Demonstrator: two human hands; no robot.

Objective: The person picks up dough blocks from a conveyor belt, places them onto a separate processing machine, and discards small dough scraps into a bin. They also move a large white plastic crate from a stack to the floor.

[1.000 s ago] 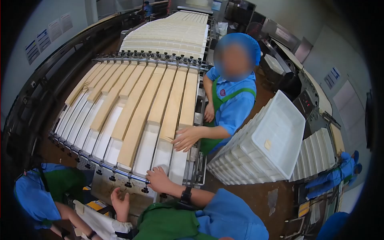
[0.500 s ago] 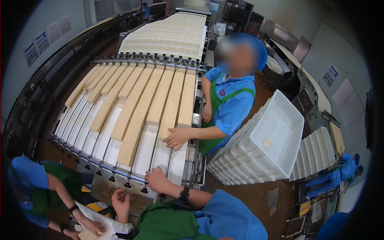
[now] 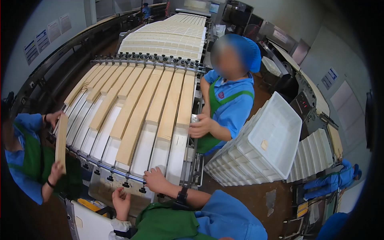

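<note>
My right hand (image 3: pixel 156 181), with a dark watch at its wrist, lies on the front edge of the laned white conveyor (image 3: pixel 157 155). Its fingers are spread and hold nothing. Lower and to its left, my left hand (image 3: pixel 121 203) is raised, fingertips pinched together. A small pale bit may be between them, too small to name. Long, pale, square-edged bars (image 3: pixel 132 136) lie side by side in the lanes, their near ends at different distances from me. The closest bar end is just left of and beyond my right hand, apart from it.
A metal rail with black knobs (image 3: pixel 148 61) crosses the conveyor. One co-worker (image 3: pixel 232 100) stands at the right side, by stacked white crates (image 3: pixel 256 148). Another co-worker (image 3: pixel 28 160) at left holds a pale bar (image 3: pixel 61 140). A white board (image 3: pixel 88 220) is at lower left.
The left co-worker has straightened up from the white board and now holds a bar upright. The right co-worker's hand has drawn back from the bars. My left fingers have closed together.
</note>
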